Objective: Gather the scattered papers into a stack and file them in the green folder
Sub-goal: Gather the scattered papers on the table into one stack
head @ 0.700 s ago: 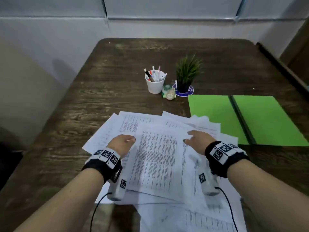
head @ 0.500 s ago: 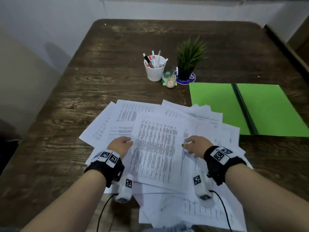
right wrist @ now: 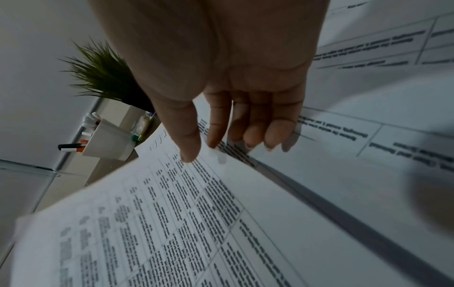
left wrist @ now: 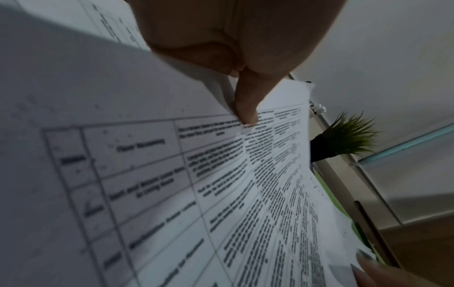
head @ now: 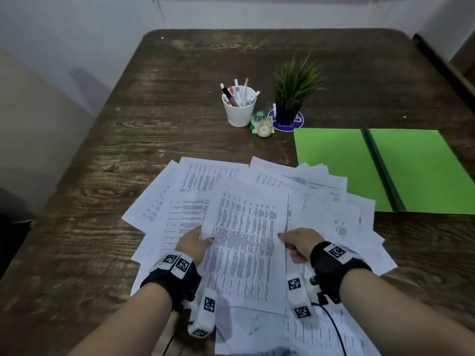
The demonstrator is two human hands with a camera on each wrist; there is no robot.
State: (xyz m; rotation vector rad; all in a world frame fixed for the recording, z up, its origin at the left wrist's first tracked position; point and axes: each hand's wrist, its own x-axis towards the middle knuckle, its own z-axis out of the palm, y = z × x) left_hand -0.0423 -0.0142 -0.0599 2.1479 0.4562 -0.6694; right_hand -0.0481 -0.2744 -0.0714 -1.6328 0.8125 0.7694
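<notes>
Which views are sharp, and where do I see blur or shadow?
Head view: mostly sharp, dim light, table edges bowed by the wide lens. Left wrist view: the left hand is close and soft, print on the papers blurred. Right wrist view: the right hand is dark, with a blurred shadow at right.

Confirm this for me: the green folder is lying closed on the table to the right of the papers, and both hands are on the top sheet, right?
Not quite: the green folder lies open, both halves flat beside its dark spine, as the head view shows. The rest holds: it lies right of the papers, and the left hand and right hand are on the top sheet.
</notes>
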